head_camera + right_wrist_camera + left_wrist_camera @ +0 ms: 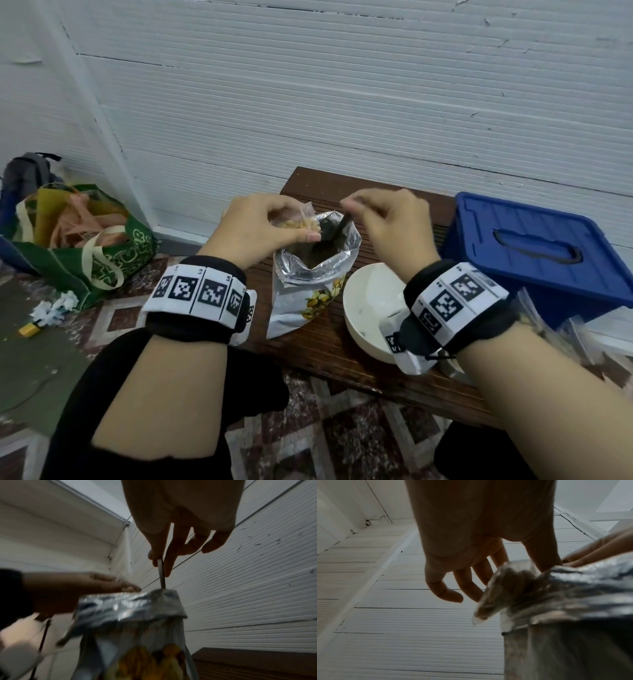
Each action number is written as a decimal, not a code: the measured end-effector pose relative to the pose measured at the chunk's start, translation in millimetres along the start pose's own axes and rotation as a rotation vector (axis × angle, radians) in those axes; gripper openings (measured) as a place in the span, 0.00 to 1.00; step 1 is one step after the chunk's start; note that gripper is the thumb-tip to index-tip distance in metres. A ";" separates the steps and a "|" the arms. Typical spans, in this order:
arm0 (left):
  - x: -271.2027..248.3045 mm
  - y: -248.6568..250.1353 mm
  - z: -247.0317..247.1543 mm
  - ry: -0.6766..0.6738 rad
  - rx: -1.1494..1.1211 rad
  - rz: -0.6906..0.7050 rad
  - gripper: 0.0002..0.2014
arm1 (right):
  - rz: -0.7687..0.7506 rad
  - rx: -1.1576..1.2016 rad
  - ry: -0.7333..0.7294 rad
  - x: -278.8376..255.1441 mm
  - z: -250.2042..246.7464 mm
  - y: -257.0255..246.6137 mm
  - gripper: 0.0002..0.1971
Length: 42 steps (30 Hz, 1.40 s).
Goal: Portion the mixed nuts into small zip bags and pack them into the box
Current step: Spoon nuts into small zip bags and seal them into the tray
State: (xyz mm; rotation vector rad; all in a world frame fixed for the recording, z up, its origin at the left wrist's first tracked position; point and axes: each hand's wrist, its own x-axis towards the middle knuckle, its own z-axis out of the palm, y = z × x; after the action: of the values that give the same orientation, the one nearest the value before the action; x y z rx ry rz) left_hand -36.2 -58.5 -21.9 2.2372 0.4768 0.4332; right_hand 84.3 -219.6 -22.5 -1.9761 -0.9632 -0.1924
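Note:
A large foil nut bag (308,284) stands open on the low wooden table (322,346), its silver mouth (130,607) facing up. My left hand (263,229) holds a small clear zip bag (301,222) with nuts in it just over the left edge of that mouth; the same zip bag (498,592) shows blurred between thumb and fingers. My right hand (383,219) pinches the handle of a dark spoon (337,229), whose bowl is down inside the foil bag. The thin spoon handle (161,573) runs from my fingertips into the foil.
A white bowl (370,301) sits right of the foil bag, partly under my right wrist. A blue lidded plastic box (541,246) stands at the table's right end, with loose clear zip bags (561,329) beside it. A green tote (85,246) lies on the floor at left.

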 end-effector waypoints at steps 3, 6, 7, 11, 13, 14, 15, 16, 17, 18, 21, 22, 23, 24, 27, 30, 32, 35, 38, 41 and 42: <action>0.3 -0.2 -0.7 -0.010 0.016 0.007 0.24 | -0.100 -0.219 -0.138 -8.9 12.9 6.1 0.05; 1.2 -1.5 -0.9 -0.010 0.025 0.011 0.25 | -0.060 -0.273 -0.257 -15.2 15.7 4.3 0.07; 1.3 -1.4 -1.2 -0.009 0.030 0.008 0.24 | -0.033 -0.236 -0.268 -15.7 15.3 3.6 0.08; 1.3 -1.0 -2.3 -0.018 0.016 -0.003 0.24 | 0.120 -0.034 -0.204 -8.4 15.0 5.2 0.10; 1.3 -0.9 -2.3 -0.025 0.010 -0.002 0.22 | 0.195 0.022 -0.158 -6.2 16.4 6.7 0.12; 1.4 -0.8 -2.1 -0.026 0.012 -0.002 0.21 | 0.232 0.042 -0.123 -5.3 16.7 7.2 0.12; 1.2 -0.8 -1.9 -0.026 0.014 0.000 0.21 | 0.269 0.066 -0.082 -4.3 16.3 8.2 0.12; 1.1 -0.7 -1.8 -0.019 0.011 0.004 0.22 | 0.308 0.083 -0.038 -3.2 14.6 8.2 0.13; 0.6 -0.7 -1.9 -0.010 0.007 0.006 0.24 | 0.350 0.098 0.009 -1.9 12.1 8.3 0.14; -0.1 -0.6 -2.1 0.001 -0.002 0.003 0.26 | 0.391 0.110 0.054 -0.2 9.0 8.2 0.14; -2.0 0.5 -4.5 0.031 -0.033 -0.011 0.23 | 0.478 0.151 0.152 6.5 -1.2 7.6 0.15; -2.3 1.1 -5.4 0.037 -0.028 -0.016 0.21 | 0.492 0.161 0.172 9.0 -4.5 7.5 0.15; -2.3 1.0 -6.3 0.041 -0.014 -0.018 0.21 | 0.500 0.164 0.189 11.5 -7.3 8.3 0.15; -2.3 1.3 -7.4 0.045 0.001 -0.019 0.20 | 0.508 0.162 0.205 14.2 -10.2 8.8 0.15; -3.5 5.0 -10.7 0.040 0.049 -0.035 0.17 | 0.522 0.159 0.250 22.9 -21.1 9.1 0.14; -2.8 4.5 -10.0 0.028 0.084 -0.049 0.23 | 0.522 0.162 0.281 32.8 -32.6 9.9 0.13; -0.3 -0.9 -8.4 0.026 0.090 -0.056 0.30 | 0.520 0.155 0.297 39.2 -39.8 8.4 0.14; 3.3 -5.7 -4.9 0.005 0.084 -0.044 0.37 | 0.500 0.159 0.317 47.1 -45.5 7.0 0.15; 3.9 -0.9 -0.1 0.011 0.106 -0.048 0.31 | 0.488 0.171 0.280 49.3 -43.5 2.1 0.16; 3.8 4.4 5.1 0.017 0.100 -0.037 0.27 | 0.465 0.157 0.243 48.0 -37.9 -2.6 0.16; 4.0 5.2 7.1 0.020 0.097 -0.032 0.27 | 0.463 0.152 0.236 47.3 -36.0 -4.3 0.16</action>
State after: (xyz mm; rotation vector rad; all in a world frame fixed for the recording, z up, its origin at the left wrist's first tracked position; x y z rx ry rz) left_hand -28.5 -64.4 -21.8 2.3169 0.5536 0.4242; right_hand 121.8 -220.3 23.7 -1.9269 -0.3443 -0.0844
